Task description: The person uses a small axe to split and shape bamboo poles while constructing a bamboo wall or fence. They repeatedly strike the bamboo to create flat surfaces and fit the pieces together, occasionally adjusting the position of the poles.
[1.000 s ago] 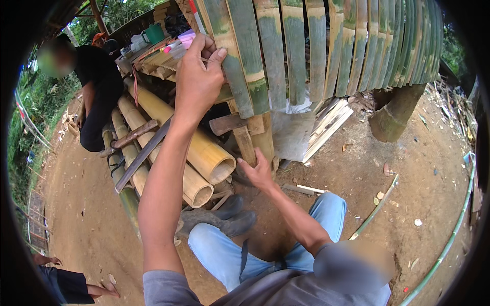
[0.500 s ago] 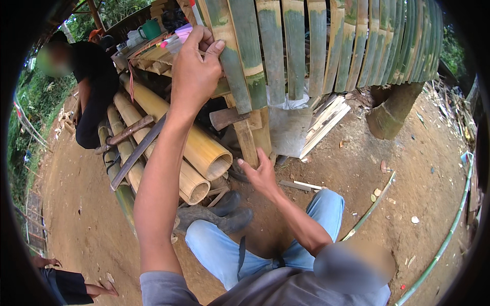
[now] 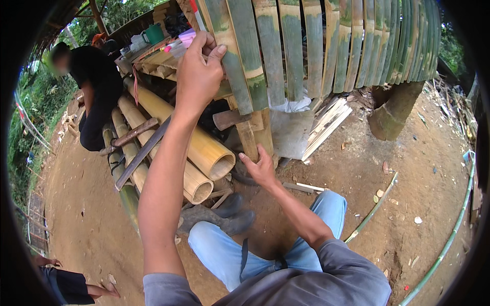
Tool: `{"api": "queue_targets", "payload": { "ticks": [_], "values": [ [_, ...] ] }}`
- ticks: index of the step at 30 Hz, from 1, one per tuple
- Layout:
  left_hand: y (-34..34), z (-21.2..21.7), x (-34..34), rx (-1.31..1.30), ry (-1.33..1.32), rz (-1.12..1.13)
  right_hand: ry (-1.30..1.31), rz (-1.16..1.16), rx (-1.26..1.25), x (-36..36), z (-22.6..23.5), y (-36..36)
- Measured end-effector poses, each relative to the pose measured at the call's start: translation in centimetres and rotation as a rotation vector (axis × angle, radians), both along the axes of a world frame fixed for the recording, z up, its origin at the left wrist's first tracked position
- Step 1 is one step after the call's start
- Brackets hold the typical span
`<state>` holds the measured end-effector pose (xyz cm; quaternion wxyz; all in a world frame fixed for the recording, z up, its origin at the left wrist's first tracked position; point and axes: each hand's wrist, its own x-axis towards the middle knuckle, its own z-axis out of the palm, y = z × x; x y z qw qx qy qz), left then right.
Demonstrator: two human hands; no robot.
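My left hand [image 3: 199,71] is closed at the left edge of a green bamboo slat [image 3: 232,56], its thumb against the slat. Just above those fingers shows a thin red-and-white strip [image 3: 197,14]; I cannot tell whether they touch it. Lower down, my right hand [image 3: 261,167] is closed round the bottom of a wooden-handled tool [image 3: 247,140]. Its rusty, blocky metal head [image 3: 228,119] sticks out leftward below the slat ends; whether it is a hammer or a hatchet is unclear. More upright bamboo slats [image 3: 291,51] continue rightward in a row.
Thick yellow bamboo poles [image 3: 206,153] lie at the left, with a long dark blade [image 3: 143,153] across them. Pale split strips [image 3: 326,127] lie beyond a grey sheet [image 3: 292,133]. A bamboo post [image 3: 390,115] stands at right. One person [image 3: 97,76] is at far left, another [image 3: 66,283] at lower left.
The whole scene shifts slightly in the picture. Both hands keep their holds, and the tool stays below the slats.
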<state>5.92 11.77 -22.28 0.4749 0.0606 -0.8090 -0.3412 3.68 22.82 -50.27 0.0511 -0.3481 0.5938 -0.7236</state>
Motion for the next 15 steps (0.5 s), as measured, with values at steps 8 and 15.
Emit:
{"api": "queue_targets", "payload": {
  "ticks": [8, 15],
  "values": [
    [-0.2, -0.6, 0.4, -0.014, 0.023, 0.035, -0.193, 0.104, 0.091, 3.3, 2.3, 3.5],
    [-0.5, -0.3, 0.1, -0.062, 0.013, 0.042, 0.000, -0.029, -0.058, -1.0, -0.5, -1.8]
  ]
}}
